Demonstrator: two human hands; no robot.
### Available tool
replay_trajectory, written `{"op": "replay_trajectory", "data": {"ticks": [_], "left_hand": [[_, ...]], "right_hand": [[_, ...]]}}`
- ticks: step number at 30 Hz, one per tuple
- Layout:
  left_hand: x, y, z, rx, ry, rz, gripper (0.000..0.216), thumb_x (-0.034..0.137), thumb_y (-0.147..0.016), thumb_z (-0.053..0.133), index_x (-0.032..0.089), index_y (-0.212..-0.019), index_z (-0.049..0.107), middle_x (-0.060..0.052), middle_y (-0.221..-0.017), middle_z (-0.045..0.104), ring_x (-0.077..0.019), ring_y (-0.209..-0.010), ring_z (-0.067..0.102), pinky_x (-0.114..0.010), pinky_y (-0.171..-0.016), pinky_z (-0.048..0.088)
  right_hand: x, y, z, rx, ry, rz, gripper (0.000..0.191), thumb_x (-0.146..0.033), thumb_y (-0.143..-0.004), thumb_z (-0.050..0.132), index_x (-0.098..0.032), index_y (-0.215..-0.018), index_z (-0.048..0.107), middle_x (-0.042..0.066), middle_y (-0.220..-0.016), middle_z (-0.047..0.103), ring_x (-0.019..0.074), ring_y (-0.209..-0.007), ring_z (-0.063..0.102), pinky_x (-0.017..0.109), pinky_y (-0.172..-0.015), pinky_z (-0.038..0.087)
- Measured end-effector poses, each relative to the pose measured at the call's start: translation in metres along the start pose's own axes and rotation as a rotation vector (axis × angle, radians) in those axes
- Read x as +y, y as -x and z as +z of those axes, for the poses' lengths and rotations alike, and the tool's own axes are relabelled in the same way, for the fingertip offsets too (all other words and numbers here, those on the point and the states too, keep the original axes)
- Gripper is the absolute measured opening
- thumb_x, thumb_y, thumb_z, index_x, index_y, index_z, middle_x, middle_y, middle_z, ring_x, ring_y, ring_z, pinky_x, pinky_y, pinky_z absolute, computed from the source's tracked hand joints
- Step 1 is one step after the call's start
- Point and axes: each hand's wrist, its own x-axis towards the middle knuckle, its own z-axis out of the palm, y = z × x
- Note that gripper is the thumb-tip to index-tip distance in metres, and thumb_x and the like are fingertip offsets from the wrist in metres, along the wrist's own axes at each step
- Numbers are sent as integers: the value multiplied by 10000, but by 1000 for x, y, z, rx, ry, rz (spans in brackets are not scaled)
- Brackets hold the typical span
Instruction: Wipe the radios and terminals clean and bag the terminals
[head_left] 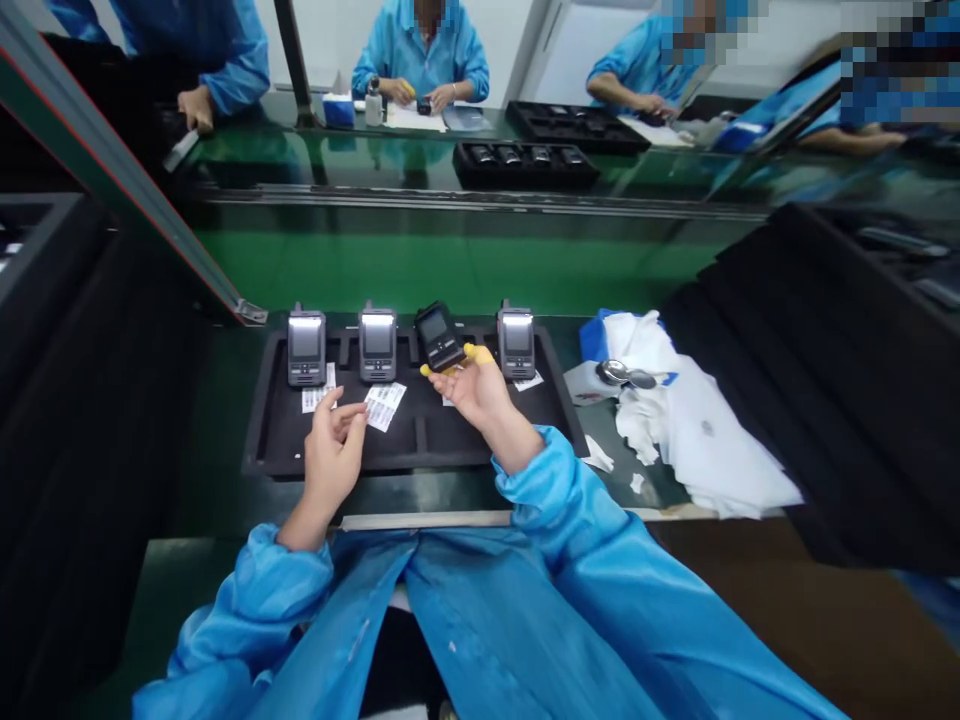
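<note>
A black tray (285, 440) lies in front of me with three small grey devices standing along its far edge: one (306, 347) at the left, one (377, 343) beside it, one (516, 341) at the right. My right hand (474, 388), with yellow finger cots, is closed on a fourth dark device (439, 337), tilted above the tray. My left hand (331, 450) pinches a white label sheet (385, 405) over the tray. More white labels (318, 396) lie on the tray.
White cloths (697, 430) and a small metal tool (626, 376) lie right of the tray. Stacked black trays (825, 380) stand at the right. Beyond the green conveyor (450, 260), other people in blue coats work at trays (525, 163).
</note>
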Motion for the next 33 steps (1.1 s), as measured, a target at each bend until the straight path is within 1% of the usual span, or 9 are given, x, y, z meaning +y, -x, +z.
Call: {"op": "replay_trajectory", "data": {"ticks": [6, 11, 17, 21, 23, 26, 28, 30, 33], "left_hand": [[1, 2, 0, 1, -159, 117, 383, 306, -879, 529, 164, -1229, 464, -92, -976, 714, -185, -891, 696, -340, -789, 568], [8, 5, 5, -112, -462, 511, 201, 292, -903, 533, 170, -1043, 607, -77, -923, 711, -188, -842, 678, -338, -772, 547], [14, 16, 14, -346, -778, 751, 279, 437, -828, 649, 177, -927, 671, -70, -825, 680, -219, -787, 628, -332, -671, 481], [9, 17, 15, -390, -901, 802, 167, 336, -831, 662, 178, -886, 668, -66, -803, 667, -219, -771, 606, -326, -669, 474], [9, 16, 14, -396, -884, 809, 151, 315, -848, 639, 171, -883, 667, -70, -788, 664, -221, -768, 598, -331, -692, 480], [10, 15, 13, -385, -871, 845, 194, 353, -859, 621, 166, -891, 662, -76, -796, 672, -226, -770, 596, -333, -713, 484], [11, 13, 12, -377, -882, 848, 240, 400, -854, 620, 168, -901, 659, -77, -807, 676, -235, -785, 602, -332, -720, 483], [12, 10, 13, -403, -889, 808, 298, 457, -855, 597, 171, -920, 654, -80, -817, 680, -246, -814, 611, -337, -730, 483], [15, 6, 15, -390, -845, 746, 300, 500, -863, 555, 214, -864, 645, -39, -778, 680, -228, -774, 626, -319, -698, 484]], "right_hand": [[3, 6, -9, -22, -147, 134, 310, -237, -962, 195, -133, -960, 487, 102, -641, 682, 187, -647, 698, 342, -678, 594], [10, 10, -9, -4, -163, 118, 269, -126, -937, 285, -127, -1161, 435, 43, -599, 671, 165, -599, 693, 314, -682, 596], [8, 30, -22, -47, 10, 28, 623, -105, -894, 415, -187, -1464, 179, -25, -622, 671, 135, -568, 673, 284, -605, 590], [11, 52, -76, -55, 415, -252, 437, -226, -765, 618, -210, -1202, 607, 14, -780, 713, 135, -596, 649, 295, -575, 575], [9, 62, -115, 105, 621, -461, 314, -315, -737, 642, -213, -1026, 707, 39, -857, 731, 155, -668, 652, 327, -636, 570], [-3, 79, -177, 487, 763, -652, 350, -379, -743, 617, -197, -1023, 722, 68, -919, 734, 177, -731, 642, 366, -728, 546], [-13, 90, -215, 706, 817, -643, 392, -379, -753, 602, -179, -1074, 705, 74, -900, 725, 168, -686, 620, 365, -720, 531], [-16, 99, -245, 804, 928, -560, 381, -349, -744, 614, -174, -1070, 706, 75, -886, 712, 173, -690, 610, 364, -723, 517], [-6, 100, -267, 686, 1109, -430, 273, -280, -736, 626, -169, -961, 732, 94, -922, 691, 214, -836, 621, 371, -794, 491]]}}
